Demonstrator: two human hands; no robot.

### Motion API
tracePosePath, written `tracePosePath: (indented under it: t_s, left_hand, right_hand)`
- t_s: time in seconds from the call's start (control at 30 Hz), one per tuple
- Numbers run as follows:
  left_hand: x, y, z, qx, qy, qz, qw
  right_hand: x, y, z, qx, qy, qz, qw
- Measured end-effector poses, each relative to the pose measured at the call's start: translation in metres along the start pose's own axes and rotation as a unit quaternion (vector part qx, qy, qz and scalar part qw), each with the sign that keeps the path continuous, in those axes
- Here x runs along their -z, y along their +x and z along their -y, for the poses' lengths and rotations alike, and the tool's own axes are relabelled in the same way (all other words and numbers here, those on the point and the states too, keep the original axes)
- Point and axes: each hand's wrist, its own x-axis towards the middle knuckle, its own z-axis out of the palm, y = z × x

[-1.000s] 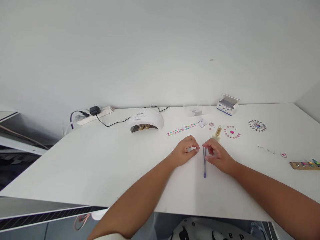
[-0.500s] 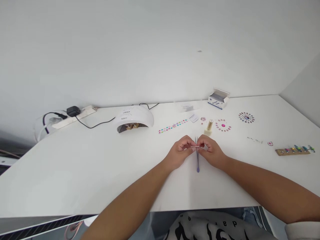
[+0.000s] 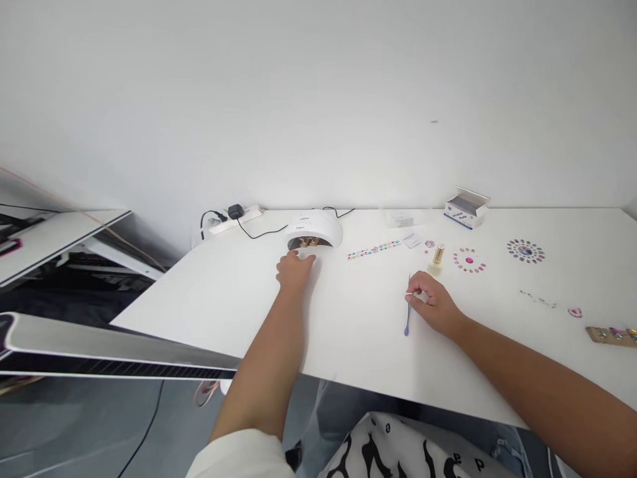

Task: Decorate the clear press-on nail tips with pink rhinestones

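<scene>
My left hand (image 3: 294, 269) reaches to the front opening of the white nail lamp (image 3: 318, 228), thumb and fingers apart and nothing seen in them. Gold-coloured pieces (image 3: 309, 242) show inside the lamp. My right hand (image 3: 432, 302) is closed in a pinch on a small, thin white piece whose kind I cannot make out. Tweezers with a purple end (image 3: 407, 324) lie on the table just under those fingertips. Behind the right hand stands a small bottle with a gold cap (image 3: 438, 255).
A strip of coloured gems (image 3: 374, 250) and a small white card (image 3: 411, 240) lie mid-table. Rings of gems (image 3: 469, 261) are at right, an open alcohol pads box (image 3: 466, 209) behind them. A wooden bar (image 3: 611, 336) is at far right, a power strip (image 3: 237, 222) at back left.
My left hand has left the right and moved left and forward to the lamp. My right hand stays near the tweezers. The view has turned left.
</scene>
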Motion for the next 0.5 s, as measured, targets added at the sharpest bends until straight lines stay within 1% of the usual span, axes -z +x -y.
tracePosePath:
  t_s: [0.03, 0.1, 0.23, 0.37, 0.5]
  left_hand:
    - [-0.003, 0.005, 0.003, 0.016, 0.029, -0.011, 0.999]
    - [-0.011, 0.013, 0.004, 0.032, 0.079, -0.029, 0.996]
    - [-0.028, 0.028, -0.007, 0.045, 0.143, -0.055, 0.987]
    - [-0.037, 0.044, -0.013, 0.060, 0.173, -0.056, 0.981]
    - [-0.040, 0.054, -0.011, 0.068, 0.186, -0.047, 0.979]
  right_hand:
    - [0.000, 0.000, -0.001, 0.003, 0.001, 0.001, 1.000]
    - [-0.001, 0.001, -0.004, 0.009, 0.002, 0.002, 1.000]
    - [0.000, 0.003, -0.007, 0.021, 0.001, 0.000, 1.000]
    - [0.000, 0.004, -0.006, 0.025, -0.003, 0.003, 1.000]
    - [-0.001, 0.004, -0.006, 0.025, -0.003, 0.016, 1.000]
